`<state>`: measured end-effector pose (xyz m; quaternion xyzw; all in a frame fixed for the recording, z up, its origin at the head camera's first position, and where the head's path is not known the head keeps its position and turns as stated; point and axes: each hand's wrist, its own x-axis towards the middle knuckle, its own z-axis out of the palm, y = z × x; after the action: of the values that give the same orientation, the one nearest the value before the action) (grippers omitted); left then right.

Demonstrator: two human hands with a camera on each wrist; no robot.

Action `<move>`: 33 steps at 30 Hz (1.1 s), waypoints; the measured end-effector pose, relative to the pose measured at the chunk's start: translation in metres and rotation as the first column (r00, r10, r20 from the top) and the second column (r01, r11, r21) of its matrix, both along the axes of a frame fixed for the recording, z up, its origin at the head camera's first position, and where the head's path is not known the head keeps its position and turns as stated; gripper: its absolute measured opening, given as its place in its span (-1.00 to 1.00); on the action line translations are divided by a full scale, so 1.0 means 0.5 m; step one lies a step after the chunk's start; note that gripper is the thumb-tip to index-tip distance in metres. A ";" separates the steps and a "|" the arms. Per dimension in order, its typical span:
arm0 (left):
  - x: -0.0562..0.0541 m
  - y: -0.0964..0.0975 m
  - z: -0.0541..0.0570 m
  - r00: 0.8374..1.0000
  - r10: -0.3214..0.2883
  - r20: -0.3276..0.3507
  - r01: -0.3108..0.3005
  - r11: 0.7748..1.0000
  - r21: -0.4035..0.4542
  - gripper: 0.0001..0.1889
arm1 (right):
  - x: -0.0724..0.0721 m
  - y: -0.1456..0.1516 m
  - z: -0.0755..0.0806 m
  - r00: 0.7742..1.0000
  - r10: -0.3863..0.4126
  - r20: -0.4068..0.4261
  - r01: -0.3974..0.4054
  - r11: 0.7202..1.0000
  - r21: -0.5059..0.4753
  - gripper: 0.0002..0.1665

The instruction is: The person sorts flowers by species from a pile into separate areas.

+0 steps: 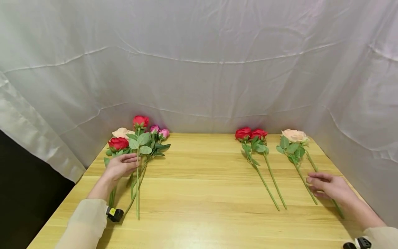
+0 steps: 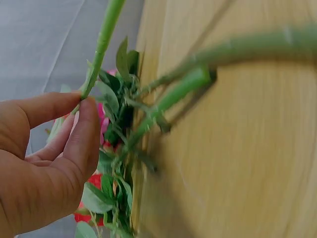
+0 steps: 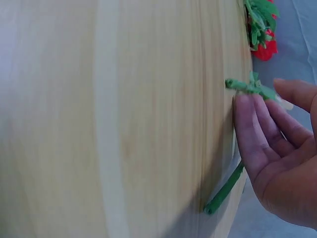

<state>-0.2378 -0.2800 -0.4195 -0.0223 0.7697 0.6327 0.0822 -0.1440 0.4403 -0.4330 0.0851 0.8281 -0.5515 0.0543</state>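
Note:
My left hand pinches the green stem of a red rose between thumb and fingertips, as the left wrist view shows close up. That rose points toward the back, above a cluster at the left with another red rose, a cream rose and pink-purple flowers. At the right, my right hand hovers by the stems of pale peach roses. Its thumb is apart from the extended fingers, with nothing gripped. One stem end shows below that hand; part of the stem is hidden.
Two red roses lie right of centre, stems toward the front. The wooden table reaches back to a pale grey cloth, which also hangs along the sides. A dark area lies beyond the left edge.

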 end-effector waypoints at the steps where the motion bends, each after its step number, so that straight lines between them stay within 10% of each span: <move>1: 0.000 0.004 0.002 1.000 0.006 -0.003 -0.006 1.000 0.028 -0.33 | 0.000 -0.002 0.001 1.000 0.000 -0.016 0.000 1.000 -0.003 -0.47; 9: 0.005 0.051 0.018 0.997 0.072 -0.020 -0.066 0.975 0.210 -0.27 | 0.001 -0.053 0.021 0.971 -0.065 -0.232 0.050 0.996 -0.070 -0.81; 14: 0.005 0.094 0.026 0.992 0.126 -0.024 -0.111 0.936 0.334 -0.32 | 0.002 -0.113 0.043 0.933 -0.160 -0.323 0.057 0.950 -0.307 -0.70; 23: 0.011 0.198 0.045 0.981 0.181 -0.062 -0.138 0.893 0.428 -0.40 | -0.006 -0.239 0.052 0.869 -0.155 -0.470 -0.060 0.910 -0.410 -0.68; 33: 0.016 0.303 0.058 0.989 0.114 -0.091 -0.063 0.897 0.437 -0.41 | -0.012 -0.376 0.055 0.903 -0.067 -0.424 -0.100 0.927 -0.361 -0.61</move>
<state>-0.2301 -0.1286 -0.3907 -0.0022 0.6117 0.7910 0.0120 -0.1501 0.2525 -0.4055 -0.0573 0.6997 -0.7038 -0.1091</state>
